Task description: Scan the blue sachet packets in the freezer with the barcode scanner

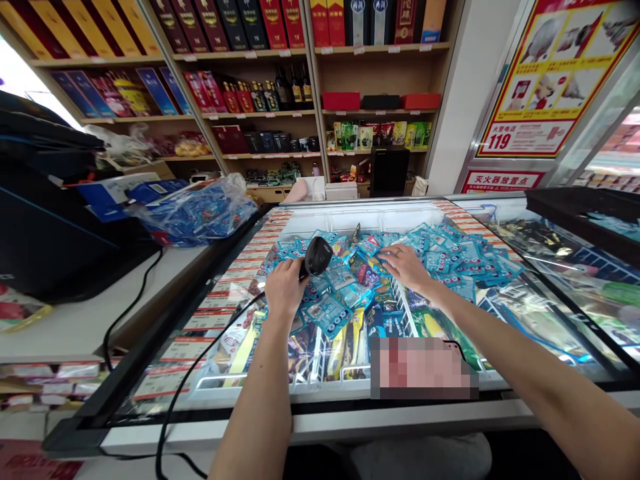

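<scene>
Our left hand (285,287) is wrapped around the handle of a black handheld scanner (319,255), its rounded head raised above the freezer top (325,423), left of centre. We judge the scanner stiff and fairly light; the handle is the place to hold it, with the head left uncovered. Its black cable (161,453) runs off past the near left corner and may tug a little.

The small blue packets (327,315) lie loose on the glass, from the middle towards the far edge, with another spread (443,250) reaching out towards the right side. Our right hand (405,263) has its fingers bent, the tips at a blue packet (370,245) near the far edge; we cannot tell whether they pinch it or only touch it.

The packets look light, thin and floppy, with glossy film that probably slides easily on glass and on its neighbours. We would take one by a corner or sealed edge between thumb and fingertips, keeping the printed face flat. Squeezing the middle could crease the wrapper or harm whatever is inside, and where packets overlap we might easily lift two together.
</scene>
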Motion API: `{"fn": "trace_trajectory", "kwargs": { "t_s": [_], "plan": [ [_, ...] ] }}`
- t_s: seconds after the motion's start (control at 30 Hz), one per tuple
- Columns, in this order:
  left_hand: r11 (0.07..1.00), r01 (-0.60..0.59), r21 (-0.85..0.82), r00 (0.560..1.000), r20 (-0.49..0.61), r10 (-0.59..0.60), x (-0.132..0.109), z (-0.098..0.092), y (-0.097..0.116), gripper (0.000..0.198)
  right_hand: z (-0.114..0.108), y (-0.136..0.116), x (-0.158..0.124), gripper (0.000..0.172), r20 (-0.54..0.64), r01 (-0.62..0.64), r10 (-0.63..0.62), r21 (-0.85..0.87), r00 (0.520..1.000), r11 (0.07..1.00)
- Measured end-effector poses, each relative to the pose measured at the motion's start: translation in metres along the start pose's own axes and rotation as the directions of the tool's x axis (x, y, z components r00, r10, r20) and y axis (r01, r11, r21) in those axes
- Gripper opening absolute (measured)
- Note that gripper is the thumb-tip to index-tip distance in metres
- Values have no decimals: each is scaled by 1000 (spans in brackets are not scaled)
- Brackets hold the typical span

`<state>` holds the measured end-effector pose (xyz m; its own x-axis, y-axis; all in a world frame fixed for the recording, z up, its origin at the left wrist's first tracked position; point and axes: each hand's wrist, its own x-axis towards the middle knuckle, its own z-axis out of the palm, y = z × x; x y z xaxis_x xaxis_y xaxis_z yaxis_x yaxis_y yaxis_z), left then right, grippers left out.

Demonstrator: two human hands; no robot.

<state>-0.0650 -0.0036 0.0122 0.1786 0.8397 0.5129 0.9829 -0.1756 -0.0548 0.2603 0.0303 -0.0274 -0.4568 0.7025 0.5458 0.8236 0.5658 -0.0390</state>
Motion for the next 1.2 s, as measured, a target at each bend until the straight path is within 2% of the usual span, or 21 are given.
{"fn": "trace_trajectory", "kwargs": {
  "t_s": [0.07,0.1,0.23,0.33,0.57,0.7,0.77,0.83,0.87,0.93,1.03,1.1,1.2],
  "plan": [
    [1000,22,15,1000,22,-22,0,-1,1,37,2,-12,8,35,74,174,-185,130,980,976],
    [999,28,22,999,34,-29,0,-2,2,37,3,-19,11,37,90,216,-235,181,968,959],
    [1000,12,24,999,49,-13,-1,-2,4,36,4,-38,20,40,117,303,-344,272,932,913],
    [1000,1,15,999,37,-2,-1,-2,4,36,1,-37,18,35,148,345,-390,259,909,902],
    [998,-56,4,998,6,56,0,2,5,35,-8,-19,-7,32,102,222,-225,40,969,974],
    [995,-96,-9,995,5,96,0,2,8,32,-10,-18,-13,35,75,74,-66,-110,995,991],
    [995,-104,-11,995,10,104,0,3,9,31,-10,-17,-11,32,63,5,2,-119,998,993],
    [994,-111,-7,994,15,111,0,3,9,30,-9,-15,-4,30,63,1,3,-54,998,999],
    [993,-114,-3,993,17,114,0,3,9,31,-9,-13,0,31,74,27,-27,0,997,1000],
    [992,-122,5,992,17,122,0,5,9,32,-7,-11,11,47,147,122,-139,117,979,986],
    [991,-132,16,991,23,132,0,7,8,33,-7,-10,25,69,316,162,-237,247,919,955],
    [991,-136,17,990,28,135,0,8,7,33,-7,-10,32,74,391,124,-218,252,894,960],
    [990,-141,5,990,29,140,0,6,8,34,-9,-6,35,74,424,10,-82,170,902,985]
  ]
}}
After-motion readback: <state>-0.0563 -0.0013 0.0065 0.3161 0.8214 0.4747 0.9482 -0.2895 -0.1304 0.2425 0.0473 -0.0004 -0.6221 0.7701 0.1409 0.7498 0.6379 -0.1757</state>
